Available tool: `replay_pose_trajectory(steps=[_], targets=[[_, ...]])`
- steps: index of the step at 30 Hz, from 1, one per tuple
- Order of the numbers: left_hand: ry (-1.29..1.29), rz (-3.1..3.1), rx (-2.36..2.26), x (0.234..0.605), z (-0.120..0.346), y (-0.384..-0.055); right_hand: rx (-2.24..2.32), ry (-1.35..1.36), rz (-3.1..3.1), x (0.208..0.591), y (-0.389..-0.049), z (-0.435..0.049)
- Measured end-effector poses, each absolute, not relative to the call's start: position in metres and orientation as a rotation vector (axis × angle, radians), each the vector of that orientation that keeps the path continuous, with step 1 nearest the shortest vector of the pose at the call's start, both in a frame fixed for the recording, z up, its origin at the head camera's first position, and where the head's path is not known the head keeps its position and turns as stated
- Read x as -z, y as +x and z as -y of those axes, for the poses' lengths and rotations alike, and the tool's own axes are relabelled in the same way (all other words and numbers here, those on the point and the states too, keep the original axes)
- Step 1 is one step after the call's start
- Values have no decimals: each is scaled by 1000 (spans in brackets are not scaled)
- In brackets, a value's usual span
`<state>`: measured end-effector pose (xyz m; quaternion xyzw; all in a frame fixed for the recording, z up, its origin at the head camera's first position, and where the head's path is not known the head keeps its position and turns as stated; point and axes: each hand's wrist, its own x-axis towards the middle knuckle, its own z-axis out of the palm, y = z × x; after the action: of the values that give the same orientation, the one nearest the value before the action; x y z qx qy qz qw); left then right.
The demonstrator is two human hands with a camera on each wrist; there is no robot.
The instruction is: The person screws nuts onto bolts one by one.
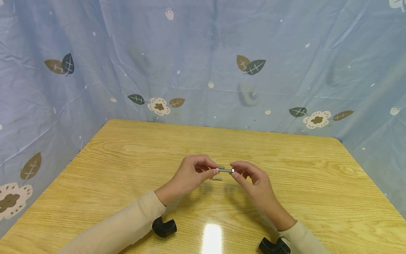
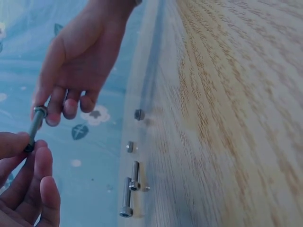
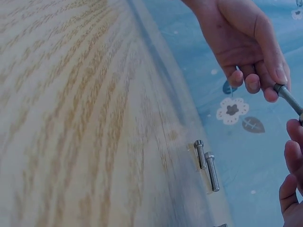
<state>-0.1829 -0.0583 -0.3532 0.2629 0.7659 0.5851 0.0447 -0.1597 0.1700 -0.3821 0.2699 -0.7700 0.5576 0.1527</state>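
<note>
In the head view a steel bolt [image 1: 226, 170] is held level above the table, between both hands. My left hand [image 1: 194, 171] pinches its head end between thumb and forefinger; the dark head [image 3: 278, 87] shows at those fingertips in the right wrist view. Thumb and finger of my right hand [image 1: 254, 180] grip a hex nut [image 1: 233, 170] at the bolt's other end. The nut [image 2: 40, 110] surrounds that end in the left wrist view. Two more socket-head bolts [image 2: 127, 196] [image 3: 212, 172] lie side by side on the table below the hands.
Small loose nuts [image 2: 138, 114] [image 2: 130, 146] lie on the wooden table [image 1: 142, 148] near the two bolts. A blue patterned curtain [image 1: 206, 46] hangs behind and beside the table. Black wrist mounts [image 1: 164, 227] sit at both sleeves.
</note>
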Motion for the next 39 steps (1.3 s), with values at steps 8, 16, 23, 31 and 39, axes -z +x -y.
replay_pose_trajectory(steps=[8, 16, 23, 31, 39], targets=[[792, -2374, -1778, 354, 59, -184, -1593, 797, 2196, 383, -160, -170], [795, -2370, -1785, 353, 58, -183, -1580, 842, 2131, 384, -161, -171], [789, -2353, -1789, 353, 58, -182, -1593, 833, 2136, 385, -161, -170], [787, -2373, -1780, 352, 57, -182, -1560, 710, 2253, 384, -160, -171], [806, -2373, -1787, 354, 59, -183, -1552, 801, 2189, 384, -161, -170]])
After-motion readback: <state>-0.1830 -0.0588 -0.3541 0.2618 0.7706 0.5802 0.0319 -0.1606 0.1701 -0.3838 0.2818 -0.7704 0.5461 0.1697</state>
